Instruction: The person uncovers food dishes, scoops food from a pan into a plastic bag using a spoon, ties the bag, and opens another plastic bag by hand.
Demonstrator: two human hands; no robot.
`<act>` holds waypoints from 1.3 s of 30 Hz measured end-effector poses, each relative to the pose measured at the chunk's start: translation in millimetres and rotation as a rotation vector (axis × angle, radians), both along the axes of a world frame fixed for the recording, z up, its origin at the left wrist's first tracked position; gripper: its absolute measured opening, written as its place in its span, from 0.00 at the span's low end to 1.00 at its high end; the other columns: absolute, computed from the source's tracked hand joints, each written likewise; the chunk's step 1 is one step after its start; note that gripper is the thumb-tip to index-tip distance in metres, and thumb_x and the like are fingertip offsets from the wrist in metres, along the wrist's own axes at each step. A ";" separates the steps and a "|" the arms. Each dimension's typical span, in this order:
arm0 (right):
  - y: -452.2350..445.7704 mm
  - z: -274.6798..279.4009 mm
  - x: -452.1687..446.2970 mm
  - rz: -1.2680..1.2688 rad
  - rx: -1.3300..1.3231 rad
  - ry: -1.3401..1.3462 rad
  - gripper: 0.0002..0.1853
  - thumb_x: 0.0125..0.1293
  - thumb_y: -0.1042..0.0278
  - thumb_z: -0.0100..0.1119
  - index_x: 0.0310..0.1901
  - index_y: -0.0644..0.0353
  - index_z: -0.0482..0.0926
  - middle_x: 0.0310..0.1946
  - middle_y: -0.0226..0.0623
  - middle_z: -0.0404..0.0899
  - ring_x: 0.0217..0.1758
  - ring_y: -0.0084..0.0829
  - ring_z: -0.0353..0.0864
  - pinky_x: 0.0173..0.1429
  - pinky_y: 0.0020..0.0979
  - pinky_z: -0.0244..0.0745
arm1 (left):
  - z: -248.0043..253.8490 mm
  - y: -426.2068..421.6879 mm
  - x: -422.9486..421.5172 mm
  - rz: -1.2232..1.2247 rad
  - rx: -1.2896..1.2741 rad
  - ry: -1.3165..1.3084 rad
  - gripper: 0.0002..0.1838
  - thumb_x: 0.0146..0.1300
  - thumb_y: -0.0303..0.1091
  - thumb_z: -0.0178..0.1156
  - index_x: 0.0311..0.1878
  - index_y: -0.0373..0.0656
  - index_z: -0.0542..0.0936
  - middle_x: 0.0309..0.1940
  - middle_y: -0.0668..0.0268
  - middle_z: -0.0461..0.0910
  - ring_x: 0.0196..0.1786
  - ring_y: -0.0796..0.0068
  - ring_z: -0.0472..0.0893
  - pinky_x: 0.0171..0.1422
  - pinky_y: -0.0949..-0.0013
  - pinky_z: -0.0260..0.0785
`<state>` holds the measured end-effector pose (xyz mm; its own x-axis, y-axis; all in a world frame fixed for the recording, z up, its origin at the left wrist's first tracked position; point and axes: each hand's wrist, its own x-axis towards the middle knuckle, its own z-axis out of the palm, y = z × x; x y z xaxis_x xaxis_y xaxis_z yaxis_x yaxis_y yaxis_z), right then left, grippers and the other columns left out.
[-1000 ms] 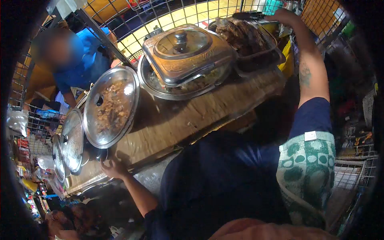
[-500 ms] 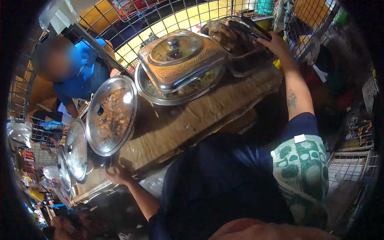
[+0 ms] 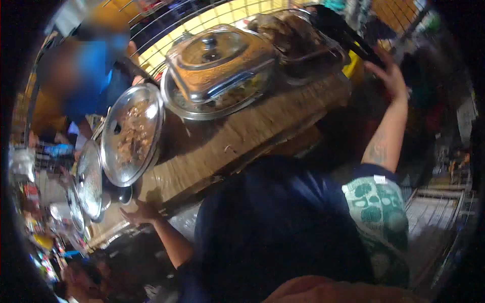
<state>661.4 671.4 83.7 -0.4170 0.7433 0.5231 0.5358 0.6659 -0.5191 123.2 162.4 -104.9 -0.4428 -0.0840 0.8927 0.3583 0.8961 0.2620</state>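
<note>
My right hand (image 3: 389, 76) grips the near end of a long black utensil (image 3: 348, 38) that looks like tongs. Its far end lies over the rim of a dish of dark meat (image 3: 293, 35) at the table's far right. My left hand (image 3: 140, 213) rests at the table's near edge with fingers apart, holding nothing. Just beyond it are a small dark pot (image 3: 125, 194) and a glass-lidded dish of brown stewed food (image 3: 136, 136). A copper-coloured lid (image 3: 220, 65) with a glass window covers a round glass bowl (image 3: 217, 108) in the middle.
The table (image 3: 202, 161) has a brown covering. More glass lids (image 3: 90, 182) stand at its left end. A wire grid (image 3: 192, 20) runs along the far side, where a person in blue (image 3: 93, 76) stands. A yellow thing (image 3: 353, 64) sits by the right corner.
My right hand has drawn back to the right with the black utensil, away from above the meat. My left hand stays near the table edge. The view has shifted slightly.
</note>
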 end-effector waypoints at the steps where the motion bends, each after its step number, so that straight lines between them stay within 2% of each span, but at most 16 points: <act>1: -7.7 -3.5 1.7 0.033 -0.272 0.264 0.31 0.49 0.65 0.67 0.54 0.65 0.67 0.47 0.39 0.73 0.51 0.30 0.71 0.56 0.28 0.63 | 11.6 12.1 16.4 0.076 -0.074 0.067 0.28 0.52 0.45 0.62 0.51 0.35 0.68 0.48 0.56 0.69 0.52 0.58 0.69 0.60 0.58 0.58; 3: -30.6 -5.8 -4.8 0.083 -0.336 0.320 0.29 0.50 0.69 0.63 0.55 0.65 0.66 0.47 0.37 0.73 0.49 0.29 0.72 0.54 0.27 0.64 | 23.8 21.9 33.2 -0.026 -0.047 0.239 0.23 0.54 0.41 0.61 0.48 0.36 0.69 0.46 0.56 0.70 0.51 0.58 0.69 0.58 0.58 0.59; 5: -64.7 -4.1 -36.6 0.334 -0.391 0.478 0.31 0.48 0.63 0.64 0.54 0.61 0.67 0.45 0.32 0.73 0.48 0.25 0.71 0.53 0.27 0.64 | 62.8 49.4 70.2 -0.196 -0.139 0.408 0.19 0.55 0.39 0.60 0.44 0.36 0.70 0.42 0.57 0.71 0.47 0.59 0.71 0.53 0.57 0.63; 8: -87.8 -17.5 -54.4 0.648 -0.647 0.481 0.44 0.31 0.58 0.71 0.55 0.63 0.65 0.47 0.32 0.71 0.51 0.28 0.70 0.56 0.28 0.62 | 120.1 91.8 120.8 -1.022 -0.184 0.231 0.18 0.47 0.27 0.63 0.42 0.38 0.71 0.39 0.57 0.73 0.40 0.59 0.74 0.44 0.60 0.67; 11: -125.4 -24.6 -112.8 0.776 -0.691 0.385 0.44 0.30 0.63 0.71 0.55 0.65 0.65 0.54 0.38 0.67 0.60 0.31 0.63 0.64 0.32 0.53 | 152.1 146.0 164.4 -1.579 -0.196 -0.481 0.42 0.38 0.37 0.71 0.59 0.40 0.63 0.54 0.54 0.64 0.56 0.58 0.64 0.56 0.60 0.61; 14: -155.6 -30.0 -169.6 0.937 -0.808 0.466 0.42 0.38 0.69 0.69 0.58 0.62 0.61 0.55 0.38 0.66 0.60 0.34 0.62 0.65 0.33 0.51 | 124.4 211.2 191.4 -2.135 0.307 -1.155 0.58 0.34 0.42 0.75 0.67 0.44 0.48 0.61 0.60 0.58 0.64 0.66 0.57 0.64 0.63 0.52; 17: -173.9 -46.9 -200.5 0.888 -0.718 0.351 0.39 0.43 0.69 0.68 0.59 0.61 0.59 0.54 0.38 0.67 0.59 0.33 0.63 0.65 0.33 0.52 | 142.0 242.2 210.2 -2.214 0.672 -1.262 0.51 0.35 0.36 0.73 0.64 0.45 0.53 0.58 0.63 0.61 0.62 0.66 0.60 0.63 0.62 0.54; 21: -186.3 -44.3 -200.1 0.904 -0.636 0.480 0.33 0.50 0.70 0.63 0.58 0.59 0.59 0.50 0.36 0.68 0.59 0.32 0.62 0.65 0.33 0.51 | 155.6 245.7 210.1 -2.227 0.857 -1.368 0.40 0.39 0.29 0.69 0.57 0.45 0.59 0.53 0.63 0.65 0.59 0.67 0.64 0.62 0.60 0.56; 23: -187.8 -38.7 -186.8 0.882 -1.113 0.514 0.26 0.55 0.71 0.58 0.55 0.58 0.62 0.45 0.35 0.69 0.48 0.29 0.70 0.52 0.29 0.66 | 156.7 243.5 207.3 -2.330 1.056 -1.381 0.28 0.42 0.25 0.62 0.49 0.45 0.63 0.46 0.63 0.69 0.52 0.68 0.69 0.57 0.60 0.61; 24: -186.4 -44.0 -181.2 0.874 -1.114 0.516 0.26 0.55 0.71 0.58 0.55 0.58 0.62 0.45 0.35 0.69 0.48 0.29 0.70 0.52 0.29 0.66 | 156.3 242.3 207.3 -2.332 1.056 -1.391 0.28 0.42 0.25 0.62 0.49 0.45 0.63 0.46 0.63 0.69 0.52 0.68 0.69 0.57 0.60 0.61; 26: -183.9 -57.2 -170.7 0.954 -1.391 0.636 0.20 0.57 0.70 0.55 0.52 0.56 0.64 0.36 0.33 0.72 0.30 0.24 0.72 0.30 0.22 0.67 | 154.1 239.6 208.4 -2.263 1.240 -1.441 0.21 0.47 0.24 0.57 0.46 0.43 0.65 0.37 0.63 0.71 0.45 0.66 0.73 0.52 0.61 0.65; 29: -188.3 -61.8 -159.8 0.790 -1.447 0.603 0.18 0.57 0.70 0.54 0.49 0.56 0.64 0.27 0.31 0.72 0.18 0.20 0.65 0.19 0.19 0.56 | 146.4 245.1 198.4 -2.111 1.321 -1.597 0.15 0.51 0.22 0.52 0.43 0.42 0.66 0.29 0.64 0.70 0.39 0.64 0.75 0.49 0.62 0.66; 30: -188.8 -61.5 -153.6 0.763 -1.449 0.620 0.18 0.57 0.70 0.54 0.49 0.56 0.64 0.27 0.31 0.72 0.18 0.20 0.65 0.19 0.19 0.56 | 138.0 248.1 195.0 -2.261 1.407 -1.638 0.11 0.55 0.24 0.51 0.41 0.40 0.66 0.28 0.64 0.72 0.38 0.64 0.75 0.50 0.62 0.66; 33: -187.7 -51.2 -131.0 0.734 -1.398 0.594 0.17 0.58 0.71 0.52 0.50 0.57 0.65 0.23 0.31 0.71 0.19 0.20 0.67 0.19 0.18 0.59 | 152.6 248.9 211.2 -2.231 1.134 -1.728 0.15 0.56 0.36 0.56 0.46 0.42 0.70 0.37 0.62 0.75 0.49 0.65 0.73 0.56 0.60 0.62; 37: -163.9 -30.9 -68.1 0.429 -0.841 0.784 0.10 0.58 0.71 0.51 0.43 0.59 0.72 0.28 0.29 0.72 0.21 0.16 0.70 0.15 0.15 0.60 | 175.5 256.0 217.3 -2.399 0.842 -1.909 0.23 0.56 0.31 0.59 0.53 0.36 0.65 0.43 0.58 0.75 0.51 0.62 0.73 0.58 0.58 0.62; 39: -146.6 -16.0 -32.1 0.184 -0.641 0.848 0.09 0.59 0.69 0.50 0.40 0.60 0.73 0.30 0.28 0.71 0.21 0.16 0.70 0.16 0.15 0.60 | 183.0 258.9 201.8 -2.292 -0.152 -1.905 0.30 0.54 0.29 0.61 0.59 0.36 0.61 0.48 0.58 0.73 0.55 0.64 0.70 0.61 0.62 0.60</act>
<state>629.2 524.8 67.7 -0.2350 0.9445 0.2295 -0.2427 0.1716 -0.9548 325.0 421.3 78.2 0.3995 0.9167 0.0048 -0.1919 0.0786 0.9783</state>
